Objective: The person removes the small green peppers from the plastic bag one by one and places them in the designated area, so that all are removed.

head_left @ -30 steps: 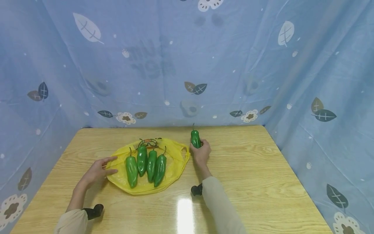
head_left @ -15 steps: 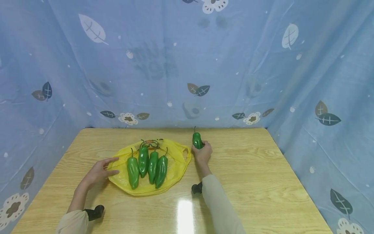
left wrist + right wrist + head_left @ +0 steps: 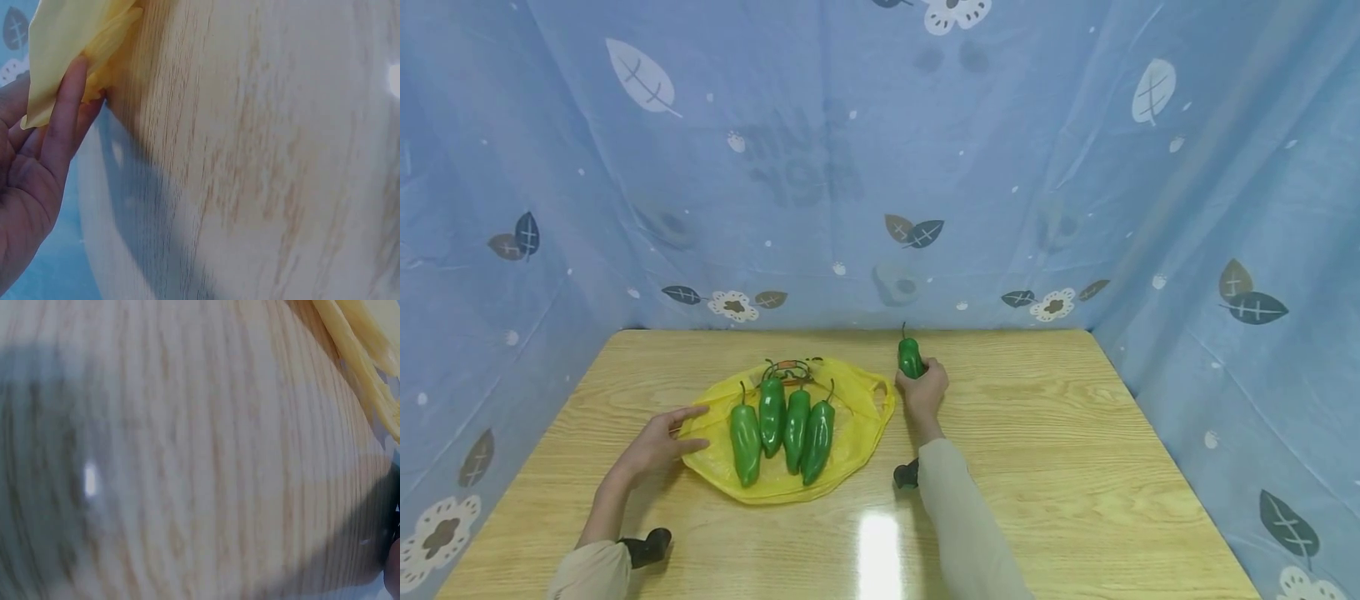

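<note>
In the head view, several green peppers (image 3: 772, 417) lie side by side on a flat yellow plastic bag (image 3: 855, 454), stems pointing away from me. My left hand (image 3: 655, 442) is at the bag's left edge. From the left wrist, the bag's edge (image 3: 56, 56) passes between the fingers of that hand (image 3: 37, 169), which hold it. Right of the bag, my right hand (image 3: 923, 390) grips another green pepper (image 3: 911, 357), its stem toward the curtain. The lower part of this pepper is hidden by the hand. Only a fingertip's edge shows in the right wrist view.
The wooden table (image 3: 1037, 467) meets a blue patterned curtain (image 3: 820, 167) at its back edge and sides. A looped bag handle (image 3: 882, 396) lies near my right hand. Bright glare (image 3: 878, 550) shows on the table front.
The whole head view has shifted slightly to the right and down. Both hands, the bag and the peppers keep nearly the same places on the table.
</note>
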`<move>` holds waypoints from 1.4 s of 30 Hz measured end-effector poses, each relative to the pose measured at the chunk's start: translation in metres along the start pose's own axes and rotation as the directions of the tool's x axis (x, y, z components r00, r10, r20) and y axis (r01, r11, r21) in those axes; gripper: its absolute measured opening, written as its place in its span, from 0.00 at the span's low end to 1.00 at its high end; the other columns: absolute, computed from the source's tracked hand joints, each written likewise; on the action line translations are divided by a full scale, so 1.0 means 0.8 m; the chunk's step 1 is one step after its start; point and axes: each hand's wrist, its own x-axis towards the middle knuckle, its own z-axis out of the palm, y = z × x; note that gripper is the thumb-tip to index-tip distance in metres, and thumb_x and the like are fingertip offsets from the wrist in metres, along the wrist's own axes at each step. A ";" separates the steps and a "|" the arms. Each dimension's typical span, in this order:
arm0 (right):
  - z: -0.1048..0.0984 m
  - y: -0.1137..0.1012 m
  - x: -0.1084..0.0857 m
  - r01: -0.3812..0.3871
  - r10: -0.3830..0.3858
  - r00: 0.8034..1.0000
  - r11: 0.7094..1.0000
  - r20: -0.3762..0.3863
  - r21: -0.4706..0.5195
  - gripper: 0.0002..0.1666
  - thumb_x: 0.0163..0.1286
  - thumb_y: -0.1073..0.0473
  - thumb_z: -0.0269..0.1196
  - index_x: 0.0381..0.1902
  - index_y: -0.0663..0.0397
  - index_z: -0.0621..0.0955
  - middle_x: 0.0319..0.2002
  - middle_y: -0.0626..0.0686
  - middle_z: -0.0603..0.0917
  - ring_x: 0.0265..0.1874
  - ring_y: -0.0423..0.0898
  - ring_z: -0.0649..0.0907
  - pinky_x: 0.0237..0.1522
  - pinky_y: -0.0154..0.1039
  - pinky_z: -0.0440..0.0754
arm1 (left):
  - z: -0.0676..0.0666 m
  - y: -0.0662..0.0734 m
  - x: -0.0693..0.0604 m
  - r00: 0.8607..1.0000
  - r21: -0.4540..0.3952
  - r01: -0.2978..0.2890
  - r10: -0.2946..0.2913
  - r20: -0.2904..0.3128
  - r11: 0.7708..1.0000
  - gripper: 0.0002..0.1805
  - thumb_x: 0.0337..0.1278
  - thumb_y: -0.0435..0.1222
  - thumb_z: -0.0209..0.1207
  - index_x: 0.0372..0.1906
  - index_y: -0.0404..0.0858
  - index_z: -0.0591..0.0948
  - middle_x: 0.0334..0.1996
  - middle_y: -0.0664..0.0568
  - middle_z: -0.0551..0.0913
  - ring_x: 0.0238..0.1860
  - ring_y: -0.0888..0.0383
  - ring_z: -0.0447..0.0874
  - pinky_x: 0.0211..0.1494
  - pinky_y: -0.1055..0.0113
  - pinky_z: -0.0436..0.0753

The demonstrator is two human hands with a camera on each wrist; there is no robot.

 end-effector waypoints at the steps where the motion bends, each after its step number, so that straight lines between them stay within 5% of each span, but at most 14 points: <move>1: 0.000 0.000 0.000 -0.004 0.004 1.000 1.000 0.000 -0.004 0.23 0.52 0.65 0.72 0.45 0.70 0.80 0.42 0.63 0.81 0.44 0.56 0.80 0.48 0.49 0.79 | 0.001 0.000 0.000 1.000 0.000 0.002 -0.002 -0.002 1.000 0.36 0.58 0.36 0.64 0.67 0.25 0.64 0.68 0.24 0.54 0.67 0.25 0.48 0.65 0.35 0.55; 18: -0.009 -0.008 -0.001 -0.018 0.018 0.999 1.000 -0.027 0.010 0.42 0.49 0.60 0.77 0.58 0.76 0.73 0.50 0.69 0.79 0.51 0.61 0.79 0.53 0.51 0.77 | 0.000 0.005 -0.002 1.000 -0.009 -0.005 0.005 0.009 1.000 0.36 0.59 0.37 0.63 0.67 0.24 0.63 0.68 0.24 0.54 0.67 0.25 0.46 0.65 0.34 0.53; 27: -0.022 -0.010 0.004 0.079 -0.044 0.985 0.974 -0.165 0.213 0.25 0.66 0.60 0.64 0.56 0.71 0.76 0.55 0.67 0.77 0.53 0.61 0.77 0.56 0.52 0.75 | 0.000 0.006 -0.003 1.000 0.000 -0.002 0.002 0.010 1.000 0.36 0.59 0.37 0.63 0.67 0.24 0.63 0.68 0.24 0.54 0.67 0.24 0.47 0.65 0.34 0.55; 35: -0.039 -0.001 0.004 0.130 -0.040 0.970 0.920 -0.240 0.369 0.19 0.66 0.65 0.63 0.53 0.68 0.79 0.52 0.62 0.81 0.51 0.56 0.79 0.57 0.44 0.75 | -0.001 0.004 -0.002 1.000 0.012 -0.006 0.005 0.011 1.000 0.36 0.59 0.37 0.63 0.67 0.24 0.63 0.68 0.24 0.54 0.67 0.24 0.47 0.65 0.34 0.54; 42: -0.048 0.005 -0.008 0.150 -0.030 0.957 0.903 -0.289 0.403 0.18 0.65 0.66 0.64 0.52 0.68 0.80 0.50 0.64 0.82 0.49 0.56 0.81 0.54 0.43 0.77 | 0.000 0.005 -0.002 1.000 0.016 -0.002 0.002 0.014 1.000 0.37 0.58 0.37 0.64 0.67 0.24 0.63 0.68 0.23 0.53 0.66 0.24 0.48 0.65 0.35 0.55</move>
